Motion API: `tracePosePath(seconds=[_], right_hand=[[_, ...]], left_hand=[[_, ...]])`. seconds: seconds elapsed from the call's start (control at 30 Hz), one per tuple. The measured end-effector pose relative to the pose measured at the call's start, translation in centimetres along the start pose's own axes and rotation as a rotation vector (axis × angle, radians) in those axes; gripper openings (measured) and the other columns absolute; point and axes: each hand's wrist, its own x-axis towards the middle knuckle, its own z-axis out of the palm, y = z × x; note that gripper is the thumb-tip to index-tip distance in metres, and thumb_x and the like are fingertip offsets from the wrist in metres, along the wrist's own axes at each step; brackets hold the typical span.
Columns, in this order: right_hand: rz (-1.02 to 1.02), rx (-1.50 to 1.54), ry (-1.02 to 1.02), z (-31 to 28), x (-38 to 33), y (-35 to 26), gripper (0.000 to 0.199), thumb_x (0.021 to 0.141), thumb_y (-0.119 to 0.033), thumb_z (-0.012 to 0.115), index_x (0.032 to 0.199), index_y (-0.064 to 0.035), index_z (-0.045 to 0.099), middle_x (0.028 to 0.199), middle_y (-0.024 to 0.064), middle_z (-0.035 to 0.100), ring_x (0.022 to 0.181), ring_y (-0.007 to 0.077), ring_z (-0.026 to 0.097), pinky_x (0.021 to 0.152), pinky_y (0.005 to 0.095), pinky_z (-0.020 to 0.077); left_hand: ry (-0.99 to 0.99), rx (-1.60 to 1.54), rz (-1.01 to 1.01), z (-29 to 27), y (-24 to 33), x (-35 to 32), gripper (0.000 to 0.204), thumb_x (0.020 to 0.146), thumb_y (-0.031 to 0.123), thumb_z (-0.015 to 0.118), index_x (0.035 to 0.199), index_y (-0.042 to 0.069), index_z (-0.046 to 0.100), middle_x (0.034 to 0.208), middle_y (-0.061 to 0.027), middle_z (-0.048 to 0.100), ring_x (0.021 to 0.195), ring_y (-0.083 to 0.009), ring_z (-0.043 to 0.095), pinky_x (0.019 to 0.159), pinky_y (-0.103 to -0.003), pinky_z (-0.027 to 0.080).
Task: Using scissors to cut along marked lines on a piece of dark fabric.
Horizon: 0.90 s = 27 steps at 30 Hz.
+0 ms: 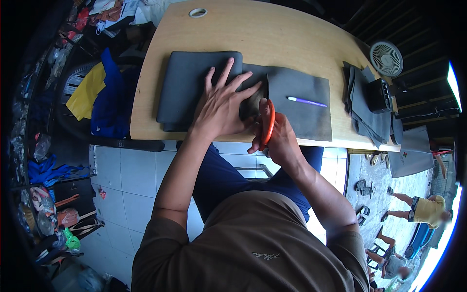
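On the wooden table [292, 34] lies a dark grey sheet [304, 117], with a folded stack of the same material [187, 73] at its left. My left hand [221, 104] is spread flat, fingers apart, over the stack's right part and the neighbouring sheet. In my right hand [279, 136] I grip scissors [270, 124] with orange handles. Their dark blades point away from me, at the sheet just right of my left fingertips. Whether the blades are apart cannot be made out. A purple and white pen [306, 101] rests on the sheet, right of the scissors.
Dark sheets [362, 102] and a black holder [379, 95] stand at the table's right end, near a round fan [386, 58]. A tape roll [198, 13] lies at the far left. Yellow and blue cloth [112, 97] hangs over a chair. People are outside at right.
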Motion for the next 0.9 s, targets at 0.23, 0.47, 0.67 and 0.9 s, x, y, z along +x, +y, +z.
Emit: tracePosePath(seconds=[0.23, 0.47, 0.67, 0.9], right_hand=[[0.001, 0.032, 0.067, -0.2, 0.1, 0.5, 0.058, 0.117, -0.045, 0.064, 0.117, 0.0079, 0.040, 0.084, 0.0144, 0.066, 0.061, 0.0301, 0.078, 0.049, 0.0338, 0.0578], [-0.054, -0.148, 0.097, 0.3, 0.1, 0.0, 0.082, 0.112, -0.079, 0.047, 0.099, 0.0010, 0.062, 0.066, 0.0061, 0.064, 0.059, 0.0198, 0.076, 0.045, 0.0261, 0.0447], [-0.014, -0.219, 0.116, 0.5, 0.3, -1.1, 0.085, 0.112, -0.081, 0.042, 0.095, -0.0006, 0.062, 0.064, 0.0109, 0.068, 0.060, 0.0210, 0.077, 0.051, 0.0292, 0.0496], [-0.051, -0.208, 0.095, 0.2, 0.6, -0.7, 0.085, 0.113, -0.080, 0.041, 0.097, 0.0002, 0.063, 0.066, 0.0111, 0.069, 0.063, 0.0217, 0.078, 0.056, 0.0317, 0.0527]], left_hand=[[0.008, 0.007, 0.017, 0.2, -0.1, 0.0, 0.088, 0.079, 0.045, 0.095, 0.161, 0.032, 0.066, 0.176, -0.0045, 0.048, 0.175, -0.0389, 0.020, 0.137, -0.073, 0.014], [0.024, -0.003, 0.029, 0.4, -0.3, -0.1, 0.088, 0.079, 0.049, 0.094, 0.160, 0.031, 0.067, 0.176, -0.0049, 0.048, 0.174, -0.0401, 0.021, 0.136, -0.073, 0.014], [0.044, -0.011, 0.030, 0.5, -0.4, -0.2, 0.085, 0.080, 0.054, 0.092, 0.158, 0.030, 0.069, 0.175, -0.0048, 0.049, 0.174, -0.0399, 0.020, 0.137, -0.072, 0.014], [0.055, -0.025, 0.025, 0.4, -0.2, -0.1, 0.080, 0.080, 0.051, 0.092, 0.155, 0.029, 0.072, 0.175, -0.0043, 0.050, 0.175, -0.0392, 0.020, 0.137, -0.072, 0.014]])
